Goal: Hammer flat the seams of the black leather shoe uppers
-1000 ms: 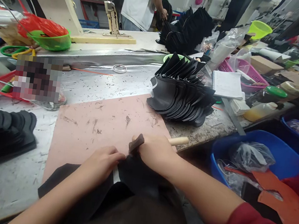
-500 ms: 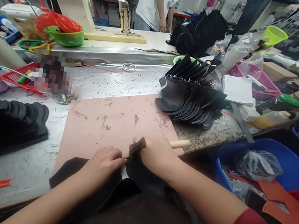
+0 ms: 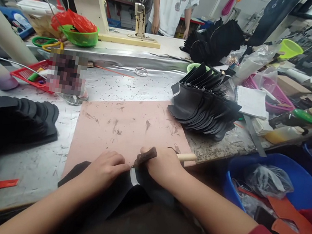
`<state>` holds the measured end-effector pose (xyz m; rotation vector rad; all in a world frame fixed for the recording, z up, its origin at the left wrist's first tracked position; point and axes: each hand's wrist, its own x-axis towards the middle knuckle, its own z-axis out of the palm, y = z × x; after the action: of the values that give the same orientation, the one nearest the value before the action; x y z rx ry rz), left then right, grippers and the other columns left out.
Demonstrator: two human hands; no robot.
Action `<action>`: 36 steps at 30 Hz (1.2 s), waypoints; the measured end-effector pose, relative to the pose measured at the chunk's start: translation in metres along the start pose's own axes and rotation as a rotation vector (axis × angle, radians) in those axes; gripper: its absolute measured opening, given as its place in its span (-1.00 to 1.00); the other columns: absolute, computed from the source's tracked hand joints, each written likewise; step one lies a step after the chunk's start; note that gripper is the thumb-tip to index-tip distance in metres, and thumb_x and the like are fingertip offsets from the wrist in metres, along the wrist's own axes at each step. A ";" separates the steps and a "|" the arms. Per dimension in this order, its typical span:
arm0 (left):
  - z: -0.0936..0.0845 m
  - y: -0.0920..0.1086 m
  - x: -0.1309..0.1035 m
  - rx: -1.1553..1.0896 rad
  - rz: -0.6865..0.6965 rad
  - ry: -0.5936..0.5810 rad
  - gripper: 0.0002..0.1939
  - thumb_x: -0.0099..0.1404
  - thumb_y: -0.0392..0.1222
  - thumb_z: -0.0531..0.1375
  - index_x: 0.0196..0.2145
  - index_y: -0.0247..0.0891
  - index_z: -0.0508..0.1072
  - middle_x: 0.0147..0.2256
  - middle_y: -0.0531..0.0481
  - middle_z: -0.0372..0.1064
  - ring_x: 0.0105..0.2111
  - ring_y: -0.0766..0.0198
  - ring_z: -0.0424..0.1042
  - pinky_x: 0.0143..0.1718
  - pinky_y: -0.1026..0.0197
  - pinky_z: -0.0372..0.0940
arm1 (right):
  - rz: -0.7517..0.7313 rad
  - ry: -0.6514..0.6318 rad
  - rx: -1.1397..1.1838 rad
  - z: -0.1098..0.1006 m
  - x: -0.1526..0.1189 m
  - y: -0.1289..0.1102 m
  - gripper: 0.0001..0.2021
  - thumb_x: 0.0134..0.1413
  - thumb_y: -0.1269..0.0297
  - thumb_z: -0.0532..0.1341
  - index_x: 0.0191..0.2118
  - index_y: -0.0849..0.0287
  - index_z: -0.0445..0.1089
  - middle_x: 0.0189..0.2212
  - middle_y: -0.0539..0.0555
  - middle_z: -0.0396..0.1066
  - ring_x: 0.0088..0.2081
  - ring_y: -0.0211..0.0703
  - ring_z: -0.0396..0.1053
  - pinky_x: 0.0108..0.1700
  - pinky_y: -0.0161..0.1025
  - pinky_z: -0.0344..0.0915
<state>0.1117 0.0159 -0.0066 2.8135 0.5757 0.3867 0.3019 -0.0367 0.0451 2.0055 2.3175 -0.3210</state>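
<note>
My right hand (image 3: 163, 166) is closed around a hammer, whose dark head (image 3: 146, 156) juts out past the fingers. The pale wooden handle (image 3: 186, 157) sticks out on the hand's other side. Below the head lies a black leather piece (image 3: 104, 198) with a short white strip (image 3: 133, 176) along its seam. My left hand (image 3: 110, 166) grips this piece, its thumb stretched toward the strip. The hammer head is close to the seam; whether it touches cannot be made out. A pink board (image 3: 126, 124) lies under the far edge of the leather.
Stacked black pieces stand at right (image 3: 204, 104) and left (image 3: 13, 120). A notebook (image 3: 250, 102) and a metal ruler (image 3: 254, 136) lie beyond the right stack. A blue bin (image 3: 231, 181) is at lower right. A person (image 3: 174, 9) stands behind the far table.
The view has swung a little to the left, so the table things sit further right. More of the white strip shows between my hands. Both hands keep their hold.
</note>
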 end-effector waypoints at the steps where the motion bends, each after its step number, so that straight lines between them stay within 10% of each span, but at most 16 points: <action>1: -0.001 0.000 0.000 -0.015 -0.006 -0.012 -0.66 0.28 -0.40 -0.10 -0.25 -0.20 0.44 -0.38 -0.04 0.37 -0.38 0.29 0.30 -0.32 0.23 0.22 | 0.002 0.006 -0.002 0.000 -0.001 -0.001 -0.82 0.07 0.42 0.01 -0.28 0.16 0.34 -0.47 0.06 0.43 -0.42 -0.15 0.38 -0.48 -0.29 0.09; 36: -0.028 -0.028 -0.037 -0.112 0.009 -0.178 -0.68 0.24 -0.46 -0.06 -0.23 -0.20 0.41 -0.34 -0.02 0.33 -0.32 0.27 0.27 -0.25 0.24 0.20 | -0.154 -0.066 -0.043 -0.005 0.025 -0.048 -0.81 -0.01 0.46 0.03 -0.34 0.14 0.37 -0.45 0.04 0.45 -0.43 -0.19 0.38 -0.52 -0.29 -0.01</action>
<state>0.0601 0.0307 0.0040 2.7072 0.4878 0.1621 0.2515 -0.0178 0.0508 1.7742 2.4210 -0.3363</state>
